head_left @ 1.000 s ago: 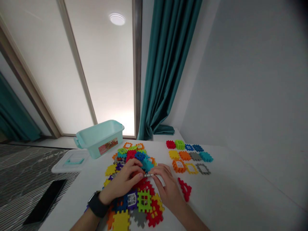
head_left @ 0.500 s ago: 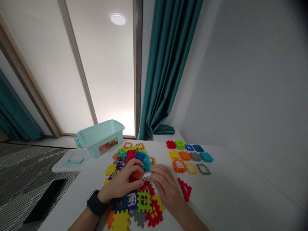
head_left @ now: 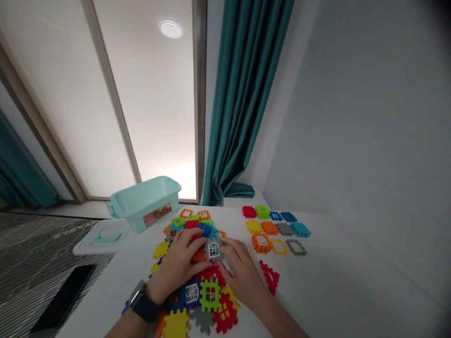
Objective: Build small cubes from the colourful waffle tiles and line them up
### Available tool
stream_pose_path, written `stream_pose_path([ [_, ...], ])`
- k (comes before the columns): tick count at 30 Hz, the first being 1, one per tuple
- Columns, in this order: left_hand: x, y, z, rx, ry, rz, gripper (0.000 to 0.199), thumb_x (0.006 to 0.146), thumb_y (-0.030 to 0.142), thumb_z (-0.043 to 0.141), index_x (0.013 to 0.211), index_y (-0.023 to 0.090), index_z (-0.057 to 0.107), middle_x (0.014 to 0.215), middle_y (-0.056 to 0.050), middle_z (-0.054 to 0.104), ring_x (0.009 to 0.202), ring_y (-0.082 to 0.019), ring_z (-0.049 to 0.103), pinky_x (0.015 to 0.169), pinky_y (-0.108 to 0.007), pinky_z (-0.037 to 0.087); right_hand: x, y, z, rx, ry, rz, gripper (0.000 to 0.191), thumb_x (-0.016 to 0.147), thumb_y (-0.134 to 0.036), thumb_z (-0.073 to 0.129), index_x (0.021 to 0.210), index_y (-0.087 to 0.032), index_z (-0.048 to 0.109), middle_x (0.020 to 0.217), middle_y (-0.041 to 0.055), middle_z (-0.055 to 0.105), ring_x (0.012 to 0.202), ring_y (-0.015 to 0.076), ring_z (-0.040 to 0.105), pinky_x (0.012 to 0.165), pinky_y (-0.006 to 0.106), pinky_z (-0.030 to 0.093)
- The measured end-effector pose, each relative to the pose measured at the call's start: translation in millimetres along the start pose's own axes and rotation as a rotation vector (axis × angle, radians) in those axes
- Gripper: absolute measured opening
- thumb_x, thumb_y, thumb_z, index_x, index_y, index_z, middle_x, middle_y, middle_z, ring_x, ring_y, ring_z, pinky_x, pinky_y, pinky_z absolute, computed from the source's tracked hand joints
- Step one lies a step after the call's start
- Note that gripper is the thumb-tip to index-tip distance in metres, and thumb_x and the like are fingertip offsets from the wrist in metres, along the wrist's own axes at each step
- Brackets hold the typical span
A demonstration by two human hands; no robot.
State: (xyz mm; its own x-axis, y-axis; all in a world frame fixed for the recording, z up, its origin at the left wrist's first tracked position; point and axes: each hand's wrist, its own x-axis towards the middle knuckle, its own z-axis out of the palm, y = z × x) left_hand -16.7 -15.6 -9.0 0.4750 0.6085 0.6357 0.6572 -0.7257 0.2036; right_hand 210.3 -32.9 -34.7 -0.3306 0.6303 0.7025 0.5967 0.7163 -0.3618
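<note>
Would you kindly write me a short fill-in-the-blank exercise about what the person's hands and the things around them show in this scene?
1. A smartwatch is worn on the person's ____ wrist.
2. A grey interlocking block sits between the left hand and the right hand, and it has a ____ window frame.
3. A mint storage bin stands on the white table with its ____ lying next to it.

Missing words: left; white; lid.
</note>
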Motion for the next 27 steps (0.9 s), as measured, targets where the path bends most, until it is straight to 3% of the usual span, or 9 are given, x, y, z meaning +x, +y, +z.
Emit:
stream_pose_path([
  [9,0,3,1.4,-0.019,-0.008,-0.03,0.041,0.088,0.045,0.075,0.12,0.023,0.061,0.126,-0.013,0.061,0.115,-0.032,0.058,0.099,-0.05,0.05,1,0,1,-0.03,0.061,-0.016,0.025,0.091,-0.015,0.061,0.114,-0.025,0.062,0.12,0.0107,0.066,0.109,0.0272,0.064,0.092,0.046,0.058],
  [27,13,15,5.6,-0.015,-0.015,-0.03,0.04,0.086,0.045,0.076,0.116,0.022,0.063,0.125,-0.012,0.062,0.113,-0.032,0.058,0.098,-0.05,0.05,2,-2,-23,-0.097,-0.017,0.008,0.028,0.091,-0.015,0.066,0.116,-0.027,0.064,0.124,0.0102,0.064,0.113,0.0278,0.062,0.094,0.048,0.056],
])
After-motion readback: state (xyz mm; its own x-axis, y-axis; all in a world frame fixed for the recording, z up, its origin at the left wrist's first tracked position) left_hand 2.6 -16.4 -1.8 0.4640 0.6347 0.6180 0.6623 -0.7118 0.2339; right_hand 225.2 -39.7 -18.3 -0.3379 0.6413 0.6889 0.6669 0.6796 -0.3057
